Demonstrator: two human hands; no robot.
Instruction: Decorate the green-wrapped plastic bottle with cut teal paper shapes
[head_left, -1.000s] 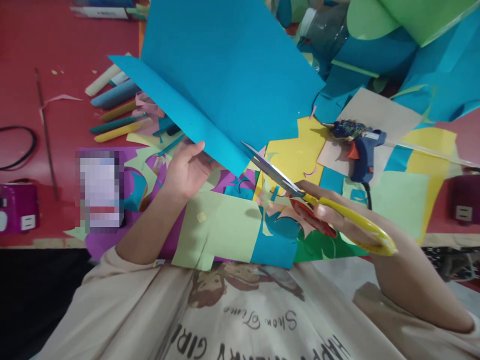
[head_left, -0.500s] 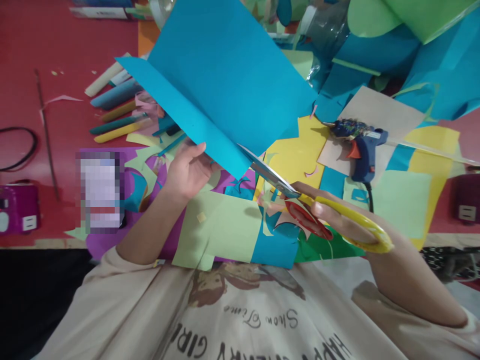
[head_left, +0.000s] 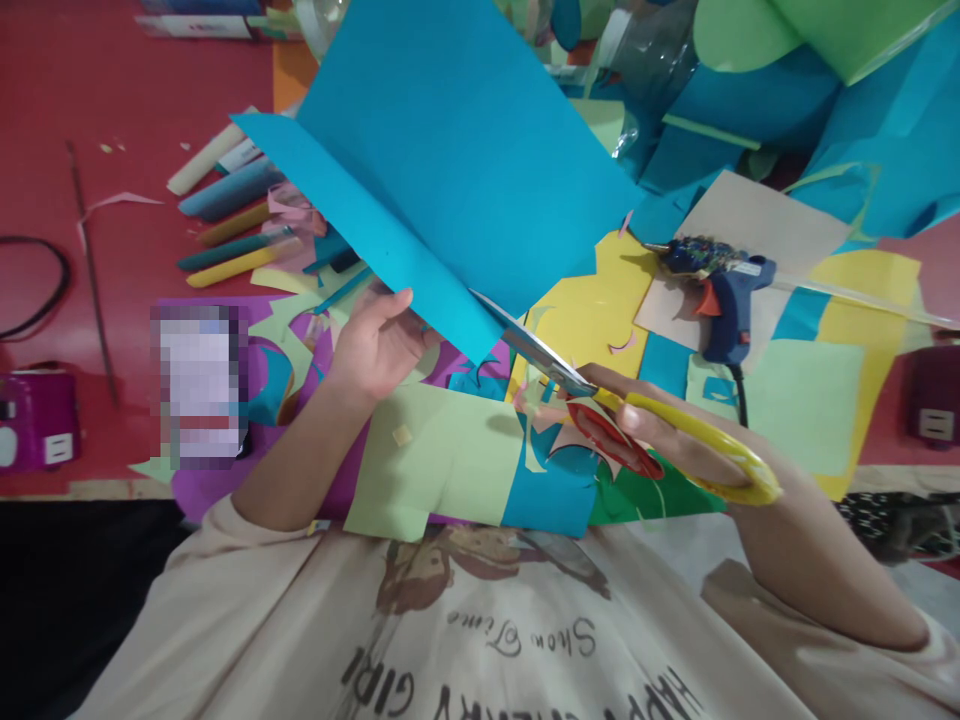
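Left hand [head_left: 379, 345] pinching blue paper [head_left: 465, 150] between thumb and fingers, right hand [head_left: 675, 452] curled round red-and-yellow-handled scissors [head_left: 551, 358], pointing toward ten o'clock, overlapping the paper's edge

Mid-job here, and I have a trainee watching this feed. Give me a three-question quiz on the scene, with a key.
1. What does the left hand hold? A) a bottle; B) a blue sheet; C) a cord.
2. Fill in: The scissors in the right hand have one red handle and one ____ handle.
3. True or false: The glue gun lies nearer the right hand than the left.

Key: 1. B; 2. yellow; 3. true.
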